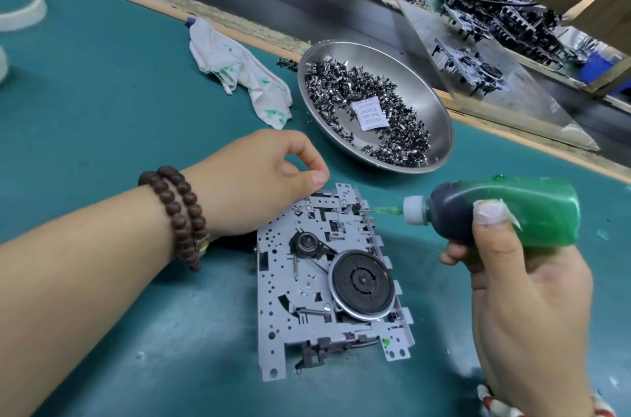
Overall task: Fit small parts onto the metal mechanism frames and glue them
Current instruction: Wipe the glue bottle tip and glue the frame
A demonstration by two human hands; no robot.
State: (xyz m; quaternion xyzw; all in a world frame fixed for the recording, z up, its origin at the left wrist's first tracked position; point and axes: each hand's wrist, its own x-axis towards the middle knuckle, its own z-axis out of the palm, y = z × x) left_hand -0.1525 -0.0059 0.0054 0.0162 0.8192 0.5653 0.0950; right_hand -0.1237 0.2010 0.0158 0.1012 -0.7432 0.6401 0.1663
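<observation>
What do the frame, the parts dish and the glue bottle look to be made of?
Mechanism frame: apparently stamped sheet metal, matte grey, with punched holes. Parts dish: likely stainless steel, brushed, reflective rim. Glue bottle: seemingly translucent green soft plastic with a white cap; the right hand grips it.

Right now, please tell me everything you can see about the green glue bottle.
The glue bottle is soft translucent green plastic, its dark contents showing near the neck. It has a white cap and a thin green nozzle. It lies almost horizontal, nozzle pointing left, its tip at the upper right edge of the metal frame. The right hand grips it, a taped thumb across its body. A green drop sits on top.
</observation>
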